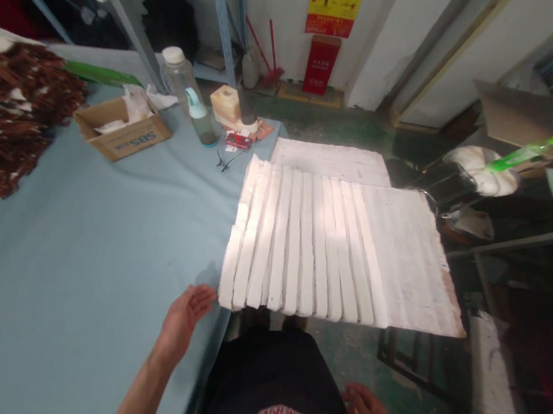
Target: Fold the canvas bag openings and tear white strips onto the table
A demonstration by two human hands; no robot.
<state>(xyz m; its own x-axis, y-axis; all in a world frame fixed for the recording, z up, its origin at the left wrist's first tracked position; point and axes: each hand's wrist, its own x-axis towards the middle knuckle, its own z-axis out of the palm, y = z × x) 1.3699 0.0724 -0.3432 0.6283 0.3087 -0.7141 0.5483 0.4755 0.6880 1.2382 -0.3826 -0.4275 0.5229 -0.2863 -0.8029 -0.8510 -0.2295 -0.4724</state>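
Note:
Several long white strips [301, 244], which look like folded cloth or padding, lie side by side in a slightly fanned row. Beneath and to the right of them is a flat white sheet or board [408, 251] with a worn, brownish right edge. My left hand [189, 315] is over the blue-covered table, its fingers stretched toward the near left corner of the strips; it holds nothing. Low in the picture, beside my dark apron [272, 382], my right hand [367, 411] has curled fingers. Whatever may be inside them is hidden.
On the blue table cover [86, 257] stand a cardboard box [126, 128], a large clear jar [180, 78], a small bottle [202, 122] and a red packet [238, 141]. Brown-and-white bundles [4, 119] pile up at left. A green-handled item [522, 155] is at right.

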